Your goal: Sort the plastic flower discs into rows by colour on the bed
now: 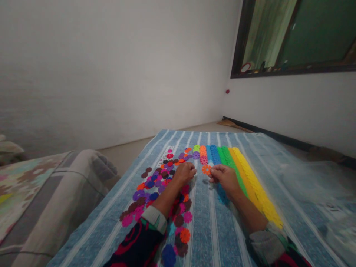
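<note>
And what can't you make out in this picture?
Head view: whether the left hand holds anything; its curled fingers hide it.
Head view: part of the blue rows, behind the right hand.
Head view: some loose discs, under the left forearm.
Head view: clear plastic, cut off by the right edge.

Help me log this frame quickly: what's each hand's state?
Left hand: curled closed; whether it holds anything can't be told.
Right hand: closed, pinching an orange flower-shaped disc.
</note>
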The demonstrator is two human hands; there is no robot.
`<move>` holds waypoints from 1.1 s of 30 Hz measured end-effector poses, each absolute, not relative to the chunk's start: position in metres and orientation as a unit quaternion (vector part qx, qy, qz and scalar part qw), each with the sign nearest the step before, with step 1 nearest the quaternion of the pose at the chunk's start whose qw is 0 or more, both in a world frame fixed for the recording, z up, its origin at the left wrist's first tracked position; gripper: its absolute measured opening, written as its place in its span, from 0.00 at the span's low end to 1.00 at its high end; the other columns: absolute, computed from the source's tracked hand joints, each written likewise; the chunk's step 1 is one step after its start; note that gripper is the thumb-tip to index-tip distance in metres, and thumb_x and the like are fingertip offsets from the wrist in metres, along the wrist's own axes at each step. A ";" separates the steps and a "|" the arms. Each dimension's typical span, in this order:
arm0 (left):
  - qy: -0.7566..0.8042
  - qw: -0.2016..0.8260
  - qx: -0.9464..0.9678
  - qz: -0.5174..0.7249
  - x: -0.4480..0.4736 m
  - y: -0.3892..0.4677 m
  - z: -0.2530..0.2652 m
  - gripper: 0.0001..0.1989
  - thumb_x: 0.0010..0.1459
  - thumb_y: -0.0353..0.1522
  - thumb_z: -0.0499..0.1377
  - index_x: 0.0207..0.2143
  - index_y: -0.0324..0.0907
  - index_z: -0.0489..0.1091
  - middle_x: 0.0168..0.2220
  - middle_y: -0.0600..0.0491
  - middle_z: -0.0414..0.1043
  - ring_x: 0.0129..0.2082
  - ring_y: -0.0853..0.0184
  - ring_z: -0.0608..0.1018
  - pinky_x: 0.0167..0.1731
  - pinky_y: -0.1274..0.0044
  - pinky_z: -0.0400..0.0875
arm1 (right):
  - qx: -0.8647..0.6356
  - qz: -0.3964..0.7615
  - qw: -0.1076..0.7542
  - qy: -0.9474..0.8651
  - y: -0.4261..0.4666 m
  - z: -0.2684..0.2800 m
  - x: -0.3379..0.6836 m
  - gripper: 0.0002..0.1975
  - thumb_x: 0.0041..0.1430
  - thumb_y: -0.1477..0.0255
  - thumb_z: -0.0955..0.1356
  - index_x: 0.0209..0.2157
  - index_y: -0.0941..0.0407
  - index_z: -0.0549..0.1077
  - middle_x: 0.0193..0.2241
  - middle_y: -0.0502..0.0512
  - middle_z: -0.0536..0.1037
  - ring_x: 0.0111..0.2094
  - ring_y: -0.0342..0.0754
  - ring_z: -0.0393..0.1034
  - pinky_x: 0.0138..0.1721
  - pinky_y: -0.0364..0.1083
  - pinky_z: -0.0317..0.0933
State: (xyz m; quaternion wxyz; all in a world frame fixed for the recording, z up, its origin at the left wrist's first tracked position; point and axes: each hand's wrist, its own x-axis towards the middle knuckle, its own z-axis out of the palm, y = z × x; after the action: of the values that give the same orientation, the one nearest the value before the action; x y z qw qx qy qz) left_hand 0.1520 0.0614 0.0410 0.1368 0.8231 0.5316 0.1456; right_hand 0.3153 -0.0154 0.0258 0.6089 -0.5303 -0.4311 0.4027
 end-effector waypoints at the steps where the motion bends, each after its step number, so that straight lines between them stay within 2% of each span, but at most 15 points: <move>1: 0.548 0.141 0.809 0.158 0.162 0.070 0.040 0.09 0.55 0.31 0.55 0.28 0.41 0.75 0.31 0.51 0.77 0.35 0.66 0.75 0.37 0.77 0.65 | -0.539 0.388 0.606 -0.438 -0.008 0.028 0.323 0.12 0.43 0.63 0.71 0.23 0.58 0.73 0.20 0.51 0.76 0.18 0.43 0.70 0.21 0.42 0.66; 5: 0.604 0.153 0.762 0.176 0.195 0.099 0.031 0.09 0.54 0.33 0.57 0.28 0.39 0.75 0.32 0.49 0.76 0.36 0.65 0.76 0.36 0.76 0.66 | -0.604 0.278 0.548 -0.507 0.030 0.039 0.355 0.08 0.46 0.68 0.68 0.22 0.58 0.74 0.17 0.49 0.74 0.18 0.45 0.70 0.21 0.42 0.63; 11: 0.639 0.167 0.724 0.196 0.214 0.123 0.019 0.07 0.51 0.35 0.60 0.29 0.40 0.74 0.34 0.47 0.77 0.38 0.61 0.77 0.35 0.74 0.65 | -0.691 0.107 0.366 -0.614 0.084 0.039 0.376 0.09 0.52 0.74 0.66 0.26 0.57 0.79 0.17 0.49 0.75 0.24 0.44 0.72 0.29 0.40 0.59; 19: 0.644 0.171 0.720 0.193 0.219 0.127 0.014 0.08 0.52 0.35 0.60 0.30 0.40 0.75 0.37 0.44 0.79 0.42 0.57 0.78 0.37 0.73 0.67 | -0.689 0.109 0.331 -0.635 0.127 0.027 0.371 0.09 0.51 0.77 0.67 0.26 0.56 0.80 0.19 0.50 0.77 0.24 0.43 0.71 0.28 0.39 0.56; 29: 0.647 0.170 0.721 0.182 0.219 0.129 0.010 0.12 0.52 0.38 0.60 0.36 0.42 0.77 0.40 0.45 0.79 0.43 0.59 0.78 0.36 0.75 0.67 | -0.691 0.130 0.313 -0.639 0.143 0.026 0.368 0.09 0.49 0.79 0.66 0.25 0.59 0.80 0.18 0.52 0.77 0.21 0.42 0.70 0.25 0.38 0.56; 33: 0.653 0.164 0.720 0.170 0.219 0.129 0.009 0.12 0.52 0.38 0.60 0.36 0.42 0.77 0.40 0.45 0.79 0.43 0.60 0.78 0.36 0.75 0.67 | -0.687 0.152 0.315 -0.637 0.146 0.023 0.370 0.09 0.48 0.79 0.66 0.21 0.59 0.78 0.13 0.49 0.73 0.18 0.41 0.69 0.23 0.38 0.55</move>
State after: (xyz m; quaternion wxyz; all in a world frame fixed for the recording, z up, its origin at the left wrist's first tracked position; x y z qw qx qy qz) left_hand 0.2194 0.1292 0.0091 0.1641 0.7200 0.6525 0.1702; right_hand 0.3696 0.1461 0.0234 0.3154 -0.6869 -0.6369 0.1519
